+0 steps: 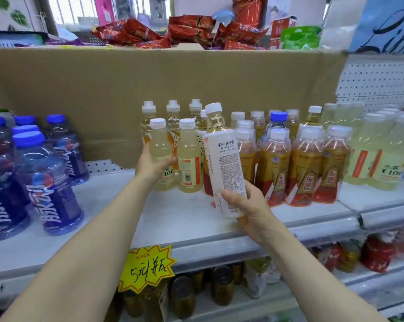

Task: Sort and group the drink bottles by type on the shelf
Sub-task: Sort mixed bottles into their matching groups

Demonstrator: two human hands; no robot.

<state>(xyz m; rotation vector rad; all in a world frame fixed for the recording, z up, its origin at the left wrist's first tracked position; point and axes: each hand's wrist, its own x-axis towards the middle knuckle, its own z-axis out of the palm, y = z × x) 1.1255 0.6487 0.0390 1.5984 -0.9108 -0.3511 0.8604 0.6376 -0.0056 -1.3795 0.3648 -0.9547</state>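
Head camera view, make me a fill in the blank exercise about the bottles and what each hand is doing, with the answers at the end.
1. The right hand holds a tea bottle with a ____ label.
2. The left hand grips a pale lemon drink bottle standing on the ____.
3. The water bottles at the left have ____ caps.
4. The sign below the shelf edge is ____.

Missing words: white; shelf; blue; yellow

bare shelf point(117, 205) front-centre, blue bottles point(45, 180) left, tea bottles point(305, 168) right
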